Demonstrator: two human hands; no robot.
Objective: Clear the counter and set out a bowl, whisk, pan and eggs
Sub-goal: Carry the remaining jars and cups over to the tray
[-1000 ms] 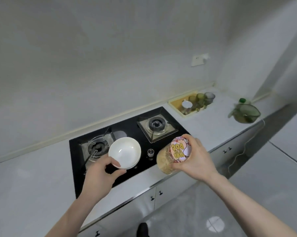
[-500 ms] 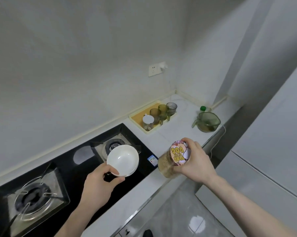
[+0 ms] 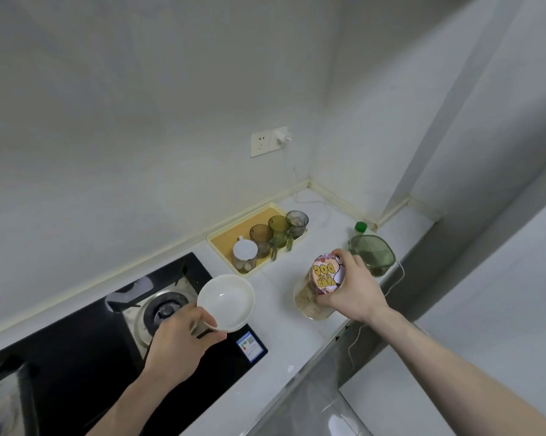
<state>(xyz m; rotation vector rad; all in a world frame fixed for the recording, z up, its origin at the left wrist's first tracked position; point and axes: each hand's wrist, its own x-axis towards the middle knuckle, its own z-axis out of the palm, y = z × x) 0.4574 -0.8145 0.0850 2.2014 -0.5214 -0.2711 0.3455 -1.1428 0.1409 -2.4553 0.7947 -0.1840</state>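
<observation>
Left hand (image 3: pixel 179 338): pinches near rim of white bowl (image 3: pixel 226 301), held above hob (image 3: pixel 114 347) edge. Right hand (image 3: pixel 355 294): fingers curled round printed lid of clear jar (image 3: pixel 315 294), tilted over counter (image 3: pixel 284 325). Bowl: glossy, rigid, round, likely light but breakable; grip at rim, thumb inside. Jar: smooth wall, grainy fill, likely heavier; support body, not lid. Beyond: yellow tray (image 3: pixel 234 236) with tinted cups.

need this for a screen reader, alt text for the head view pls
A person's left hand holds a white bowl above a black gas stove, while the right hand grips a clear jar by its lid. A yellow tray of cups stands behind on the white counter.
</observation>
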